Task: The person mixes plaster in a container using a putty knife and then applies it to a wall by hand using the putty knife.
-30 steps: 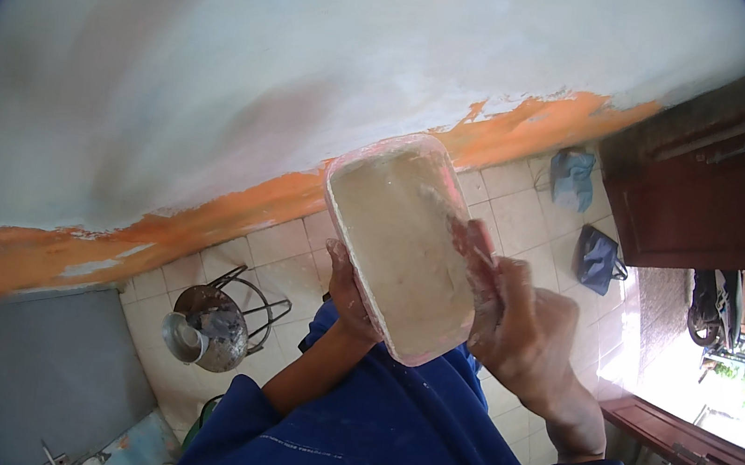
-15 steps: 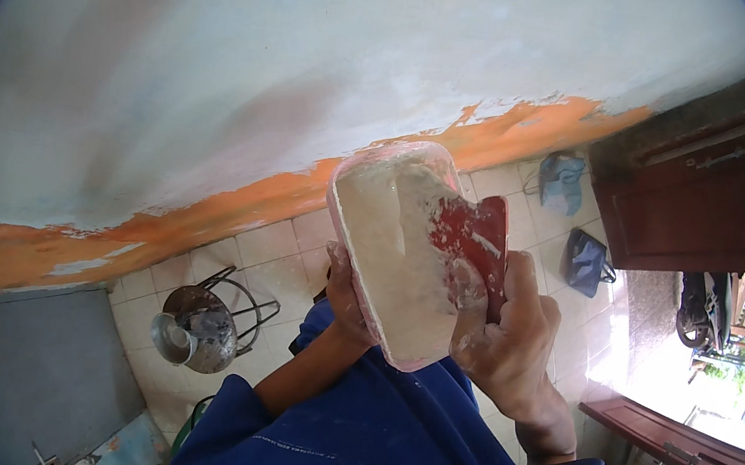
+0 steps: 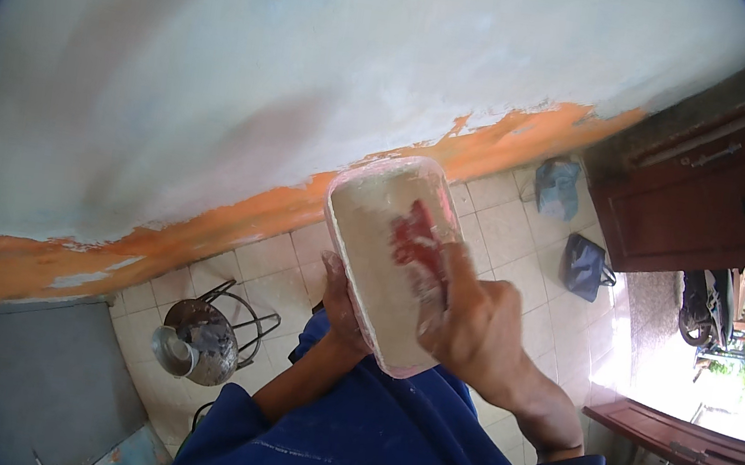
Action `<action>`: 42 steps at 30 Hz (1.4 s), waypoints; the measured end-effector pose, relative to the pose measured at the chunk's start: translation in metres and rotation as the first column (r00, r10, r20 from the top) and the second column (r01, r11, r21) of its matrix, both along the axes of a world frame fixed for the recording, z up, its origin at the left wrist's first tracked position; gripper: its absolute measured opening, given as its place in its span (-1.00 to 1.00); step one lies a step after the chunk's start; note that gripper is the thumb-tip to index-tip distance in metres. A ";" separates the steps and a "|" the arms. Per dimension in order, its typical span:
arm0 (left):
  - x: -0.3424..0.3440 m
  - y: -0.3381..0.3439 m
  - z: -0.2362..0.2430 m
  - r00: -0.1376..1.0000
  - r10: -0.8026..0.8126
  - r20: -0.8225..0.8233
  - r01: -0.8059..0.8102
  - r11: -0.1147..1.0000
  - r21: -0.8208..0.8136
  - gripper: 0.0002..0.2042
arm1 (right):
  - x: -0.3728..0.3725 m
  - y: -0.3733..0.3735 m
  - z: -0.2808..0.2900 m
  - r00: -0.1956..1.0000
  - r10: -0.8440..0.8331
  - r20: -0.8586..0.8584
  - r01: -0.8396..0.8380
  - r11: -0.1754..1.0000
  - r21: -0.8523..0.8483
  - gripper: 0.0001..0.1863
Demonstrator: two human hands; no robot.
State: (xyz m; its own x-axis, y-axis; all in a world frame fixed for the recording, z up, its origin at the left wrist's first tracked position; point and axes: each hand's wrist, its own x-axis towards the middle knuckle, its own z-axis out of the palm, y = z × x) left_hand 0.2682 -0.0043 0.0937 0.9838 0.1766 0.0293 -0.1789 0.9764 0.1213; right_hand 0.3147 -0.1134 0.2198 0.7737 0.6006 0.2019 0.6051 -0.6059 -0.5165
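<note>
My left hand [image 3: 345, 309] grips the left side of a pinkish rectangular tub [image 3: 334, 213] in front of my chest, its thumb showing on the outer wall. Beige, wet putty [image 3: 369, 260] lies inside the tub. A red putty scraper [image 3: 417, 238], smeared with putty, is down in the tub against the paste. My right hand [image 3: 473, 326] is closed around the scraper at the tub's right side. Motion blurs the scraper, and part of it is hidden by the fingers and the putty.
Ahead rises a wall [image 3: 252, 76] with whitish filler above an orange band [image 3: 234, 214]. A round stool [image 3: 203, 342] with a clear container [image 3: 174, 349] stands left on the tiles. A blue plastic bag [image 3: 557, 189], dark bag [image 3: 586, 265] and brown door [image 3: 698, 191] are at right.
My right hand has shifted left with the scraper, whose red blade has gone from the tub's right rim down into the putty. The left hand keeps its grip on the tub.
</note>
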 end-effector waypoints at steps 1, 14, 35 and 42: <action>-0.002 0.003 0.001 0.994 0.026 -0.108 -0.005 0.982 0.189 -0.21 | 0.005 0.000 0.004 1.000 -0.026 -0.005 0.026 0.999 -0.018 -0.62; 0.000 0.003 -0.014 0.998 -0.019 0.062 0.026 0.992 -0.127 -0.22 | 0.006 0.005 0.002 1.000 -0.015 0.013 0.015 0.998 -0.055 -0.62; 0.003 0.001 -0.005 0.982 0.018 0.186 0.038 0.955 -0.293 -0.23 | 0.004 0.011 0.002 1.000 0.017 -0.009 -0.017 1.000 -0.016 -0.64; 0.001 0.008 -0.025 0.994 0.037 0.101 -0.026 0.994 -0.111 -0.25 | 0.009 0.006 0.019 0.999 -0.004 -0.050 0.005 1.000 0.018 -0.64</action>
State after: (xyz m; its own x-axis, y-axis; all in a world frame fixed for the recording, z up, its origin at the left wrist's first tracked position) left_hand 0.2692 0.0035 0.0686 0.9706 0.2151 0.1084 -0.2157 0.9764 -0.0062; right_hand 0.3232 -0.1074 0.2390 0.7858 0.5935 0.1740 0.5756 -0.5988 -0.5568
